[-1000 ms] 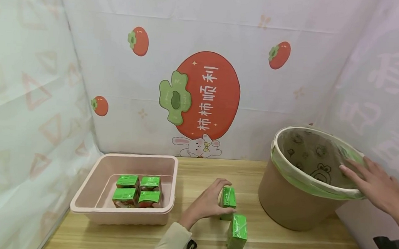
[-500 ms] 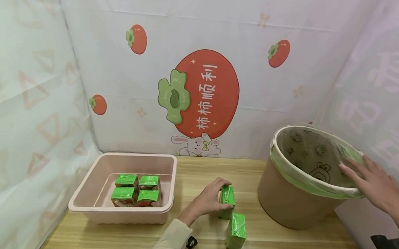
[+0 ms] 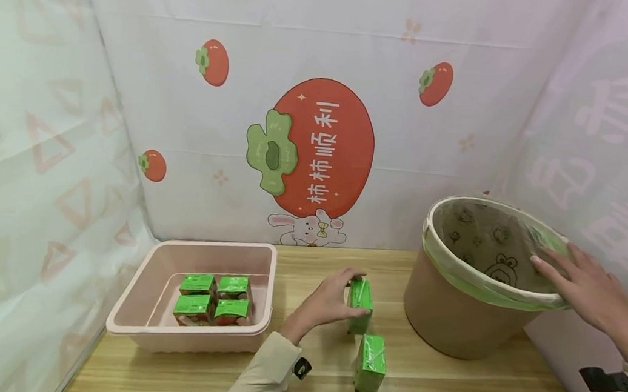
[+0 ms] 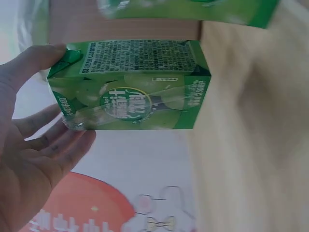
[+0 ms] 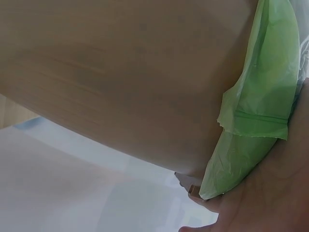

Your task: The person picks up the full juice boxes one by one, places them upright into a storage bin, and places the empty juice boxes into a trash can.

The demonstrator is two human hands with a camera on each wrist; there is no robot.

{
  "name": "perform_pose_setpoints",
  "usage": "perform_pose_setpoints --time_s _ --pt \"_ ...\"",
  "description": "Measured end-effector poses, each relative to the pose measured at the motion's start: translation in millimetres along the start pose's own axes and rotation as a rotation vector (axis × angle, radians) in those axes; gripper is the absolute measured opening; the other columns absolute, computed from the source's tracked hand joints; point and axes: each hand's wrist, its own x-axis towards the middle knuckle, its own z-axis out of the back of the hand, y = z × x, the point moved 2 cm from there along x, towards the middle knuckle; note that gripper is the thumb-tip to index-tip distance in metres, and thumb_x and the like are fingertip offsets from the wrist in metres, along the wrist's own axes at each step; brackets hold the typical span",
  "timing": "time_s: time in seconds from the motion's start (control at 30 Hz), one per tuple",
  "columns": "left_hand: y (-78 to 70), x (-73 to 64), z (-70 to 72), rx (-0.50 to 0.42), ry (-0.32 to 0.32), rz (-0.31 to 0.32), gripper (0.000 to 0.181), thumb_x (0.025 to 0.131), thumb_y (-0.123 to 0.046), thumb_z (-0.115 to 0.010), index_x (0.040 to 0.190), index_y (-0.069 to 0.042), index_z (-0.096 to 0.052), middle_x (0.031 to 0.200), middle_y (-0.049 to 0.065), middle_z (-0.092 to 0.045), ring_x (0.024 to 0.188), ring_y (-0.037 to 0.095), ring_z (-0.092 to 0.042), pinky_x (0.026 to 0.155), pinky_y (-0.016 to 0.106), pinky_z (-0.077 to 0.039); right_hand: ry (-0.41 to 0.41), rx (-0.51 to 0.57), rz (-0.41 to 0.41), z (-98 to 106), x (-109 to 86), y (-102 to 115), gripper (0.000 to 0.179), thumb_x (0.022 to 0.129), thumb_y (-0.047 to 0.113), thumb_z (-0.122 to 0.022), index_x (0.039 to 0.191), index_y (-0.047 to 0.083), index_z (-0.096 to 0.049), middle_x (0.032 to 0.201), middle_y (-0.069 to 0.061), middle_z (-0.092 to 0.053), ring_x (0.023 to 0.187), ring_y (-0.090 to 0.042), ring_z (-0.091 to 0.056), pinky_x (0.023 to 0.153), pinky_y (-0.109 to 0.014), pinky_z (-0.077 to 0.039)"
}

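Observation:
My left hand (image 3: 329,301) pinches a green juice box (image 3: 361,305) near its upper end, thumb on one side and fingers on the other. The left wrist view shows this juice box (image 4: 130,92) with a clear-wrapped straw across its side, held off the table. A second juice box (image 3: 371,365) stands upright on the table just nearer to me. At the right, my right hand (image 3: 594,294) rests over the rim of a brown bin (image 3: 464,322), its fingers extended over the opening. A green bin liner (image 5: 263,92) is folded over that rim, beside my palm in the right wrist view.
A pink plastic basin (image 3: 189,335) stands on the left of the wooden table (image 3: 328,385). Inside it sit several green-topped boxes (image 3: 195,304), grouped at its right side. White printed cloth walls (image 3: 325,39) enclose the table at the back and both sides.
My left hand has closed its thumb onto the farther juice box and raised it slightly from the table. My right hand stays at the bin's rim, and the other juice box has not moved.

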Motion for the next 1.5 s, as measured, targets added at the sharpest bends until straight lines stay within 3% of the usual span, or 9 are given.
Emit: perform_pose_setpoints --time_s 0.37,0.63,0.83,1.0,1.27,1.37,1.5 --pt "-44.3 39.6 41.2 -0.036 -0.018 -0.082 0.075 0.082 -0.013 -0.091 0.146 0.001 -0.053 0.125 0.013 -0.064 0.115 0.021 -0.063 0.097 0.02 -0.054 -0.009 0.01 0.01 -1.0 1.8 -1.2 0.076 0.113 0.046 -0.036 0.161 -0.01 -0.017 0.161 -0.047 0.007 0.144 -0.073 0.003 0.095 -0.094 -0.011" --pt "-88.0 85.4 65.4 -0.023 0.002 -0.201 0.076 0.081 -0.014 -0.091 0.145 0.004 -0.053 0.12 0.014 -0.068 0.108 0.02 -0.065 0.094 0.024 -0.057 0.001 0.015 0.017 -0.9 2.0 0.4 0.076 0.113 0.045 -0.035 0.161 -0.01 -0.017 0.161 -0.048 0.008 0.143 -0.074 0.003 0.095 -0.093 -0.011" --pt "-125.4 118.6 81.6 -0.017 -0.011 -0.228 0.076 0.084 -0.02 -0.089 0.147 -0.001 -0.052 0.123 0.011 -0.068 0.103 0.014 -0.064 0.089 0.018 -0.055 -0.007 0.005 0.012 0.4 0.0 4.4 0.075 0.114 0.045 -0.033 0.161 -0.011 -0.016 0.159 -0.05 0.008 0.142 -0.076 0.002 0.095 -0.093 -0.013" --pt "-154.0 143.3 83.9 -0.051 -0.059 -0.244 0.074 0.087 -0.026 -0.088 0.149 -0.005 -0.053 0.123 0.006 -0.066 0.102 0.005 -0.062 0.085 0.011 -0.052 -0.017 0.002 0.014 0.6 -0.8 1.4 0.074 0.114 0.045 -0.034 0.161 -0.01 -0.016 0.159 -0.051 0.007 0.142 -0.076 0.001 0.095 -0.093 -0.014" --pt "-191.0 185.1 71.4 -0.07 -0.138 -0.193 0.073 0.085 -0.032 -0.091 0.144 -0.007 -0.057 0.123 -0.001 -0.067 0.104 -0.003 -0.06 0.086 0.006 -0.048 -0.035 0.014 0.036 -0.6 1.1 -4.5 0.072 0.114 0.042 -0.036 0.161 -0.01 -0.02 0.159 -0.051 0.003 0.141 -0.076 -0.001 0.094 -0.092 -0.015" --pt "-198.1 194.0 65.1 -0.045 -0.145 -0.181 0.076 0.084 -0.037 -0.091 0.145 -0.009 -0.055 0.131 -0.004 -0.064 0.112 -0.005 -0.058 0.09 0.005 -0.046 -0.032 0.01 0.033 -0.3 1.3 -4.4 0.072 0.114 0.042 -0.035 0.161 -0.01 -0.02 0.158 -0.052 0.003 0.141 -0.077 -0.002 0.096 -0.092 -0.015" --pt "-193.1 191.0 63.5 -0.033 -0.153 -0.147 0.077 0.083 -0.041 -0.091 0.145 -0.014 -0.055 0.138 -0.009 -0.058 0.119 -0.006 -0.053 0.093 0.006 -0.043 -0.024 0.013 0.023 0.5 1.6 -1.7 0.072 0.115 0.043 -0.034 0.16 -0.012 -0.02 0.158 -0.052 0.003 0.141 -0.077 -0.003 0.098 -0.091 -0.015"
